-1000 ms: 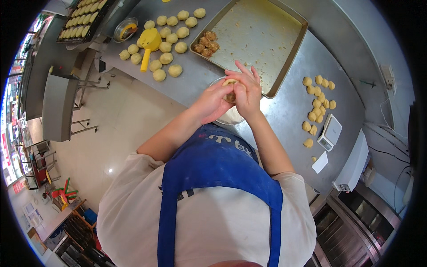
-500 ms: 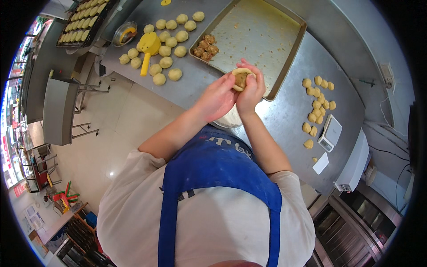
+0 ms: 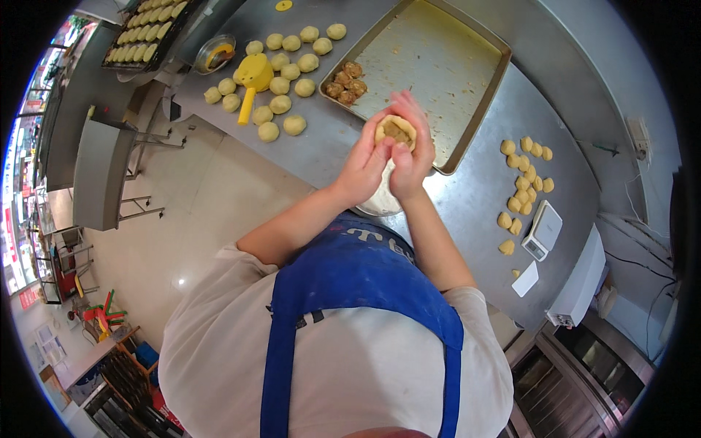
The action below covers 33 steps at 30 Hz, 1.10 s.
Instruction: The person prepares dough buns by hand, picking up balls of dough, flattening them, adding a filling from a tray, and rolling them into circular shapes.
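Between my two palms sits a round of dough (image 3: 396, 131), cupped around a brown filling that shows in its open top. My left hand (image 3: 365, 160) wraps its left side, thumb near the rim. On the other side my right hand (image 3: 416, 153) curls around it, fingers pointing up and away, thumb also at the rim. Just beyond my hands lies a large metal tray (image 3: 467, 146), with several brown filling balls (image 3: 346, 82) in its near left corner. Partly hidden below my wrists is a bowl (image 3: 383, 198) with something whitish in it.
Several smooth dough balls (image 3: 294, 125) lie at the left around a yellow scoop (image 3: 253, 73). Behind them is a metal bowl (image 3: 214, 55); a filled baking tray (image 3: 146, 33) stands farther left. To the right are smaller dough pieces (image 3: 523, 181), a scale (image 3: 542, 231) and a white scraper (image 3: 525, 279).
My hands have turned the dough, so its open top now faces up toward me. Both thumbs moved to its near side. The whole view has shifted slightly.
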Motion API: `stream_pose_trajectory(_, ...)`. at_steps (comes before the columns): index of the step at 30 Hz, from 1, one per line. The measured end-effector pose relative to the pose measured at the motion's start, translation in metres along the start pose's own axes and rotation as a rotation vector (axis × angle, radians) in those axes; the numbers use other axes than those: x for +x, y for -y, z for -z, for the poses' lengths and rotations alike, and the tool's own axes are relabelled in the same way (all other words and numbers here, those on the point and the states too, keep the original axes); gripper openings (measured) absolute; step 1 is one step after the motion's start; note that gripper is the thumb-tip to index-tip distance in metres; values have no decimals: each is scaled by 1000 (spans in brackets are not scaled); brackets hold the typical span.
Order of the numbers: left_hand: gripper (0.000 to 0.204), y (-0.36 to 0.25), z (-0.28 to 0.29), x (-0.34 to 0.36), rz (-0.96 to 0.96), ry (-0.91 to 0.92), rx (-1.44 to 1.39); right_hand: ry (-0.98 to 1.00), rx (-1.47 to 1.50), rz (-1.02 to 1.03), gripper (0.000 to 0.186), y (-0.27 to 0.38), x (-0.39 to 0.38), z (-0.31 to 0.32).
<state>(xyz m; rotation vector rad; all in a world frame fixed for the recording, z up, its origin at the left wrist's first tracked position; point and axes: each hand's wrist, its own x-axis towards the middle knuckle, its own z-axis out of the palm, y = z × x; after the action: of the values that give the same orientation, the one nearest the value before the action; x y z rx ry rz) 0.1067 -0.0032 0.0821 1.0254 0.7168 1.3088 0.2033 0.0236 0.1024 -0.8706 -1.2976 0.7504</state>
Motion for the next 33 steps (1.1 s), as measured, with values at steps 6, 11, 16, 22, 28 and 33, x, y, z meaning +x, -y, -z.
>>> stream_pose_trajectory(6,43,-24,-3,-1,314,89,-294,120,-397,271,18,9,6,10)
stream_pose_trajectory(11,46,-15,-14,2,22,-6,-119,-174,26,24,20,13,3,-17)
stream_pose_trajectory(16,46,-27,-8,2,279,-1,-317,83,-396,145,25,11,11,10)
stream_pose_trajectory(22,47,-38,-18,-1,346,-7,-502,-86,-91,45,24,-5,-8,4)
stream_pose_trajectory(28,47,-29,5,0,283,111,-373,137,-163,131,30,16,6,12)
stream_pose_trajectory(33,49,-31,-7,-6,344,65,-392,26,-152,165,34,-3,-6,3)
